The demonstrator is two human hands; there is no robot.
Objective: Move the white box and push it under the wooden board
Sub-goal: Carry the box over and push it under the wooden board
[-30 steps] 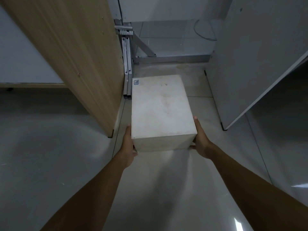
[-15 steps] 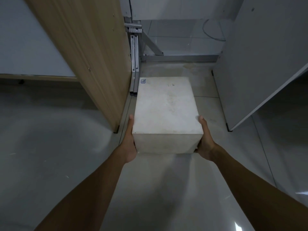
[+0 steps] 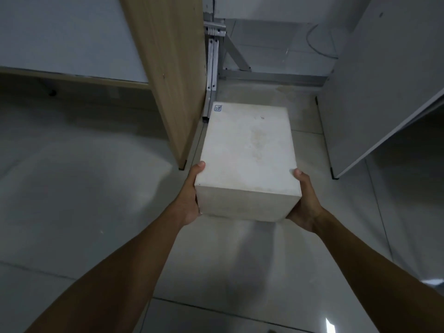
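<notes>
Still clamped: L hand [image 3: 189, 200] & R hand [image 3: 304, 203] press white box [image 3: 247, 159] sides; box nearer wooden board [image 3: 173, 75].

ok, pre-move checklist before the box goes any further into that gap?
1. Both hands on box: left hand and right hand clamp the near corners of the white box: ok.
2. Box level: top face looks flat, no obvious tilt: ok.
3. Left clearance: box edge runs close beside the wooden board; whether they touch: cannot tell.
4. Right clearance: visible floor between box and grey panel: ok.
5. Path ahead: tile floor beyond the box up to the metal frame looks bare: ok.
6. Box resting on floor or lifted: cannot tell.
</notes>
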